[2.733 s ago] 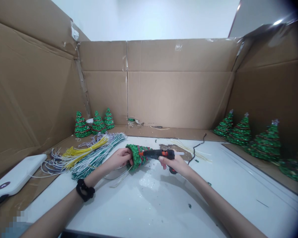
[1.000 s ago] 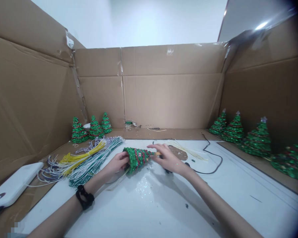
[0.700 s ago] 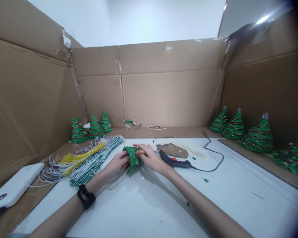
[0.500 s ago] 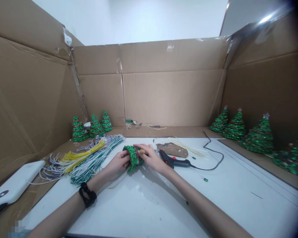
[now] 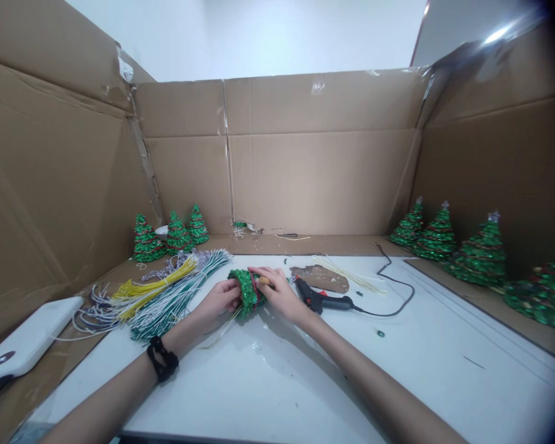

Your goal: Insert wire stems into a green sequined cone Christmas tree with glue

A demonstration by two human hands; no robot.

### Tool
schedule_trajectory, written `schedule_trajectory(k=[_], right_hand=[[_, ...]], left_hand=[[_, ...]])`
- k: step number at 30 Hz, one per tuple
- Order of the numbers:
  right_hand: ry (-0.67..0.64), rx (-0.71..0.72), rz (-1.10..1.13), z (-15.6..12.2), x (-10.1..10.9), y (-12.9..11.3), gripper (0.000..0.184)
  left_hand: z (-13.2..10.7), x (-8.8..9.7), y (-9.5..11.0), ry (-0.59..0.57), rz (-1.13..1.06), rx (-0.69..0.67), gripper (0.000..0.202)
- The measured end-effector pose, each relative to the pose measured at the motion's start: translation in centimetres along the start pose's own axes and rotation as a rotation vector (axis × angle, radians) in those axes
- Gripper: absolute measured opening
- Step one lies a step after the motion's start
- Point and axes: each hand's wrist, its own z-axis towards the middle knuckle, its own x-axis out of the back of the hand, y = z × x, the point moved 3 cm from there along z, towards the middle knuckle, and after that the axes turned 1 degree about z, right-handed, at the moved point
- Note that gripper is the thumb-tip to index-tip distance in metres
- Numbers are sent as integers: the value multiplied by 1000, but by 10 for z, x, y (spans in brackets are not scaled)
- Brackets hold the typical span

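A small green beaded Christmas tree with a red strand lies on its side above the table, between my two hands. My left hand grips its wide base from the left, fingertips tucked into the hollow end. On the other side, my right hand is closed against the tree, with a short tan wooden-looking handle in its fingers; the tool's far end is hidden. Pale thin strands hang below the tree. Just right of my right hand lies a black glue gun with its cord.
Bundles of green, white and yellow wire stems lie at the left, beyond a white power bank. Finished trees stand at the back left and along the right. A glue-spotted brown scrap lies behind the glue gun. Cardboard walls surround the table.
Both hands keep their hold on the tree, with only slight finger movement. The whole view has shifted a little.
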Motion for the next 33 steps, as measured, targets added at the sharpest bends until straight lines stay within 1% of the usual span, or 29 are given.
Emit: schedule_trajectory(k=[7,13,17,26,33], right_hand=[[1,-15,6,-1,2,-6,36],[-1,-19,-6,-1,0,-6,36],[-10,-23,-2,-1,0,-7,35],[-6,-10,-3,-4,0,-10,36],[3,10,-30,-5,-3,-10,38]], left_hand=[[2,1,-3,-3,-23,-12,30],[5,0,-8,-5,-70,-59,36],[6,-1,-12,-18,-105,-45,37],[2,-5,-9,-42,-146,-32,42],[5,-1,-17,-40,-200,-24,35]])
